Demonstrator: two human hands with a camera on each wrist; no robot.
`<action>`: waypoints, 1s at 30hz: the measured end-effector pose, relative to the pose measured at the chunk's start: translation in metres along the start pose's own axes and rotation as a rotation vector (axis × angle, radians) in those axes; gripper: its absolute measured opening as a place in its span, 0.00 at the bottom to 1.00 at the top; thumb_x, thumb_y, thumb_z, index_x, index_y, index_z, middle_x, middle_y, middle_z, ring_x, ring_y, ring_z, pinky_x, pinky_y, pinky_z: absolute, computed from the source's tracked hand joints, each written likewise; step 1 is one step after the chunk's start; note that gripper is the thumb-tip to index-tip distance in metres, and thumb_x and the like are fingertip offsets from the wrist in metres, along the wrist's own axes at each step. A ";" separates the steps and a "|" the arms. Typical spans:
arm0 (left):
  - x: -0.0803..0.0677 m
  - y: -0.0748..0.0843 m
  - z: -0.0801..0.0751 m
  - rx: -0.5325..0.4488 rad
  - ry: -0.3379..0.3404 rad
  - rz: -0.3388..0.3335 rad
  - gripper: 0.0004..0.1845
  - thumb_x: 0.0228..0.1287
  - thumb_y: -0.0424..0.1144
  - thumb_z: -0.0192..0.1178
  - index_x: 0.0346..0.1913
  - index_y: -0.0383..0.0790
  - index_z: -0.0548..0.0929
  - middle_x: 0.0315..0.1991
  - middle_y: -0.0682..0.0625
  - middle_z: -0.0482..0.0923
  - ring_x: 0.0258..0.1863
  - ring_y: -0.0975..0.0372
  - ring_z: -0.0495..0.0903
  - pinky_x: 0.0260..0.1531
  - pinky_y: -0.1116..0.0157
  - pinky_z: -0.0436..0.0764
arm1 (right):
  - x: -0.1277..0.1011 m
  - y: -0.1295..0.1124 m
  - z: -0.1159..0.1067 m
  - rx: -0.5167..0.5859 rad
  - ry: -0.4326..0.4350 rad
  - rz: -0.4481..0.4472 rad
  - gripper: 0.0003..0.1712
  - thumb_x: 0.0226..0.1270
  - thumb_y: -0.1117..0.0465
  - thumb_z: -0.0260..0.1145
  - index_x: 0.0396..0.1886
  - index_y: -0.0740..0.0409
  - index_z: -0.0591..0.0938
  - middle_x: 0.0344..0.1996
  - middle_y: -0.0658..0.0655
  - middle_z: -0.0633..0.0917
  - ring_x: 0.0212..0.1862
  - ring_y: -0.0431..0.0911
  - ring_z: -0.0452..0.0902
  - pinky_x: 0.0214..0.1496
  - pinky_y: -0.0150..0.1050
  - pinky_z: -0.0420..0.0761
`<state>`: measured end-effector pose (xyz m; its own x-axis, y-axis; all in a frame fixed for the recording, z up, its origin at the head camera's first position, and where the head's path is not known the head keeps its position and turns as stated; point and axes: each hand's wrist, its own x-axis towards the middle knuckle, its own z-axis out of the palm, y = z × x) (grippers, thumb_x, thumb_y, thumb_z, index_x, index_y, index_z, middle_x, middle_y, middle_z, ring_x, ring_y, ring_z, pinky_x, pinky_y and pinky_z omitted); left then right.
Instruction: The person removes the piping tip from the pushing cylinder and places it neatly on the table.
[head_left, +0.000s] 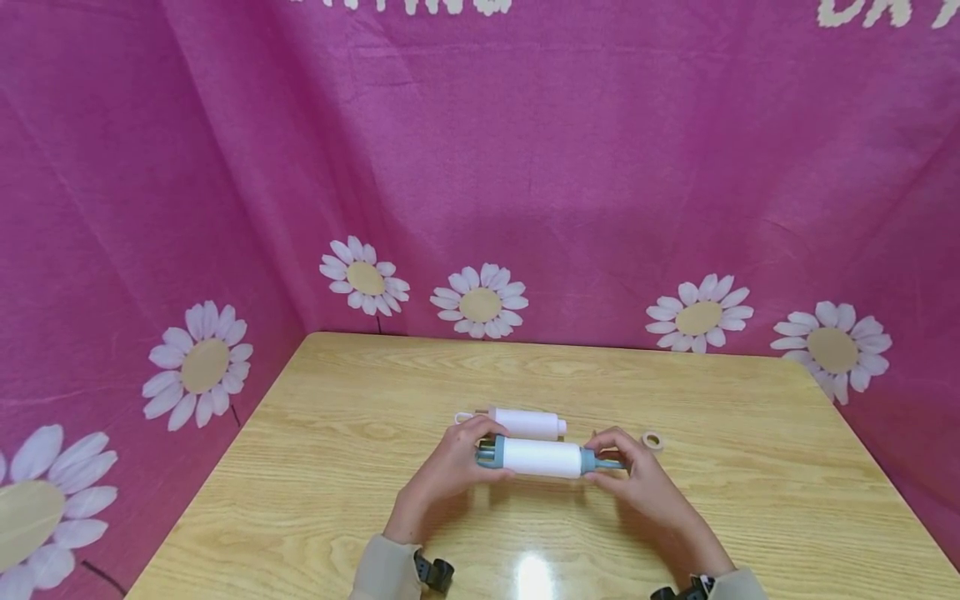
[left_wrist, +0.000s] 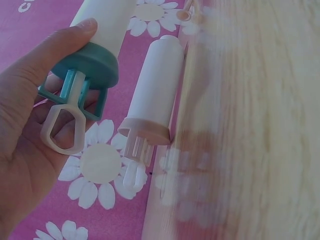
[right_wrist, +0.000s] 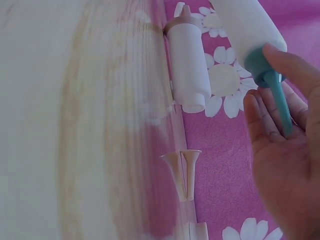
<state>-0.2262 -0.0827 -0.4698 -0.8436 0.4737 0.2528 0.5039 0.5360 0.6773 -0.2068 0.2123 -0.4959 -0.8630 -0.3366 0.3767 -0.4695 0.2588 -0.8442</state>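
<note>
A white-barrelled icing syringe (head_left: 542, 458) with teal ends is held level above the table, between my two hands. My left hand (head_left: 450, 462) grips its teal handle end (left_wrist: 90, 67), thumb on the barrel; a white pull ring (left_wrist: 64, 129) sticks out there. My right hand (head_left: 641, 475) pinches the teal cap, with the thin teal nozzle (right_wrist: 280, 102) pointing toward the palm. Just behind, a second white syringe (head_left: 527, 422) with pinkish-beige ends lies on the table, its handle end partly behind my left fingers in the head view.
Beyond my right hand, a small beige ring (head_left: 652, 440) lies on the wooden table (head_left: 375, 375). A small beige funnel-shaped piece (right_wrist: 190, 170) stands close by. Magenta cloth (head_left: 562, 167) printed with daisies hangs behind and on the sides.
</note>
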 end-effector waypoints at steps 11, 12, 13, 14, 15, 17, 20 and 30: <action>-0.001 0.003 -0.001 -0.012 0.001 0.009 0.25 0.50 0.43 0.76 0.51 0.44 0.80 0.59 0.43 0.79 0.63 0.53 0.75 0.58 0.53 0.79 | 0.003 -0.001 -0.007 -0.020 -0.055 0.301 0.17 0.78 0.58 0.52 0.42 0.69 0.80 0.37 0.61 0.83 0.39 0.31 0.76 0.43 0.31 0.80; -0.001 0.003 -0.001 -0.011 0.002 0.012 0.25 0.50 0.43 0.76 0.51 0.44 0.80 0.59 0.44 0.79 0.63 0.53 0.75 0.58 0.53 0.79 | 0.003 -0.001 -0.008 -0.017 -0.072 0.305 0.18 0.78 0.58 0.52 0.40 0.69 0.80 0.33 0.61 0.83 0.36 0.32 0.77 0.42 0.31 0.80; -0.001 0.003 -0.001 -0.006 0.003 0.015 0.25 0.50 0.43 0.76 0.51 0.44 0.80 0.59 0.44 0.79 0.63 0.53 0.75 0.58 0.53 0.79 | 0.002 0.000 -0.008 -0.020 -0.086 0.301 0.18 0.78 0.58 0.52 0.37 0.69 0.80 0.30 0.59 0.82 0.35 0.35 0.77 0.42 0.31 0.79; -0.001 0.003 -0.001 -0.006 0.003 0.017 0.25 0.50 0.43 0.76 0.51 0.43 0.80 0.59 0.44 0.79 0.63 0.53 0.75 0.57 0.53 0.79 | 0.002 0.000 -0.008 -0.023 -0.091 0.298 0.18 0.77 0.59 0.52 0.35 0.69 0.80 0.28 0.59 0.82 0.35 0.37 0.77 0.42 0.30 0.78; -0.001 0.004 -0.001 -0.005 0.004 0.019 0.25 0.50 0.43 0.76 0.51 0.43 0.80 0.59 0.43 0.79 0.63 0.52 0.75 0.57 0.53 0.79 | 0.002 -0.001 -0.008 -0.023 -0.093 0.297 0.17 0.77 0.59 0.53 0.34 0.68 0.79 0.30 0.60 0.82 0.36 0.38 0.77 0.42 0.31 0.78; -0.002 0.004 -0.001 -0.008 0.007 0.013 0.25 0.51 0.43 0.76 0.52 0.43 0.80 0.59 0.43 0.79 0.64 0.51 0.74 0.58 0.52 0.79 | 0.002 -0.001 -0.008 -0.036 -0.079 0.310 0.16 0.75 0.57 0.56 0.34 0.66 0.80 0.37 0.62 0.84 0.44 0.38 0.78 0.45 0.28 0.77; -0.002 0.004 -0.001 -0.012 0.018 0.019 0.25 0.50 0.42 0.76 0.51 0.42 0.80 0.59 0.43 0.80 0.62 0.51 0.75 0.59 0.52 0.78 | 0.001 -0.003 -0.007 -0.047 -0.046 0.327 0.12 0.71 0.57 0.61 0.37 0.63 0.81 0.49 0.63 0.82 0.53 0.37 0.75 0.49 0.27 0.76; -0.001 0.002 -0.002 0.004 0.025 0.029 0.25 0.49 0.41 0.77 0.51 0.43 0.80 0.56 0.44 0.81 0.59 0.54 0.77 0.56 0.54 0.79 | -0.001 0.003 -0.003 0.021 -0.013 0.094 0.15 0.60 0.68 0.70 0.46 0.63 0.78 0.49 0.54 0.79 0.49 0.29 0.77 0.52 0.27 0.80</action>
<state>-0.2244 -0.0834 -0.4673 -0.8328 0.4718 0.2896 0.5292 0.5251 0.6665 -0.2075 0.2159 -0.4977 -0.9004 -0.3233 0.2910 -0.3827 0.2708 -0.8833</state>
